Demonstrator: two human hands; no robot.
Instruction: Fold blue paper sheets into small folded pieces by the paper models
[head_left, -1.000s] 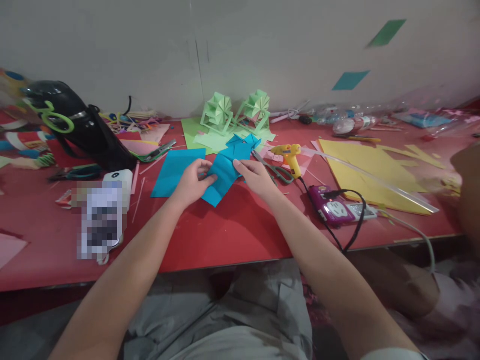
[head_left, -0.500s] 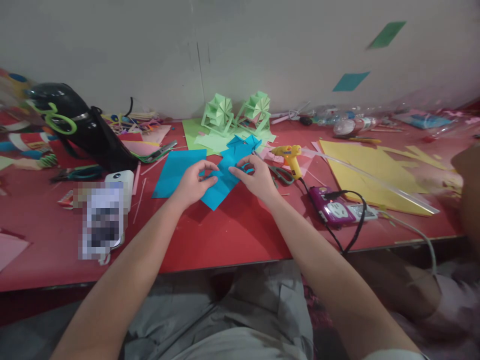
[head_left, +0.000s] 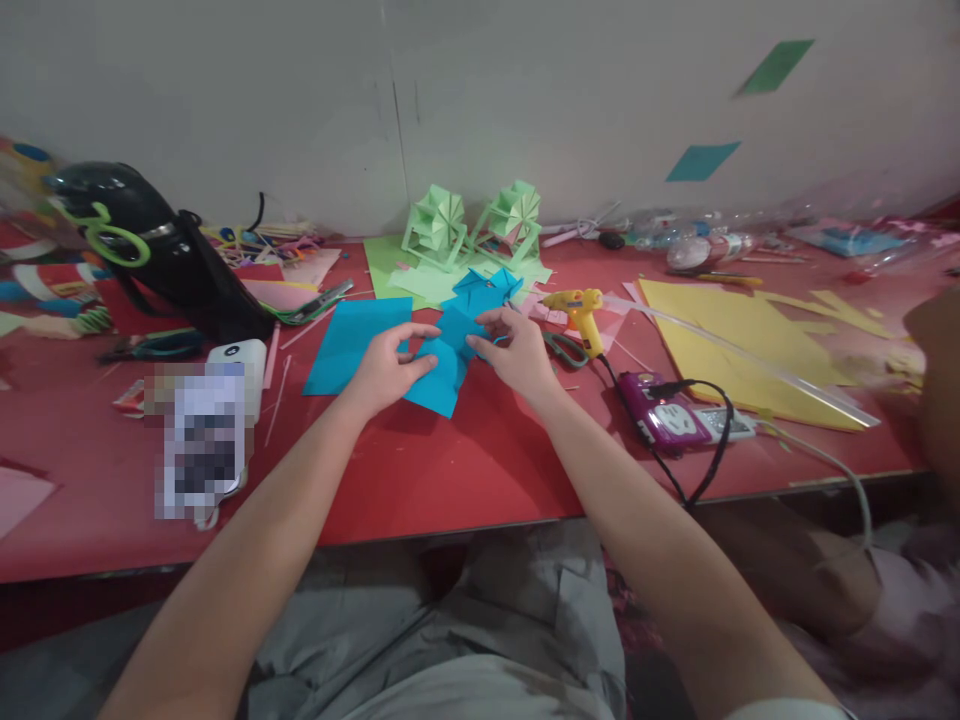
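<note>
Between my hands is a small blue sheet of paper (head_left: pixel 448 368) with crease lines, raised a little over the red table. My left hand (head_left: pixel 391 368) pinches its left edge between thumb and fingers. On the opposite side, my right hand (head_left: pixel 514 350) grips the upper right edge the same way. A larger blue sheet (head_left: pixel 345 340) lies flat to the left, partly behind my left hand. Just beyond the held paper sits a folded blue paper piece (head_left: pixel 486 288).
Two pale green folded-paper models (head_left: pixel 437 225) stand against the wall. Right of my hands lie a yellow glue gun (head_left: pixel 581 312), scissors (head_left: pixel 567 348), a purple power strip (head_left: pixel 660 412) and yellow sheets (head_left: pixel 739 345). A phone (head_left: pixel 204 435) and black bottle (head_left: pixel 180 265) are at left. Another person sits at right.
The held blue paper has turned slightly, its lower corner swinging to the right. Both hands keep nearly the same place, still gripping it.
</note>
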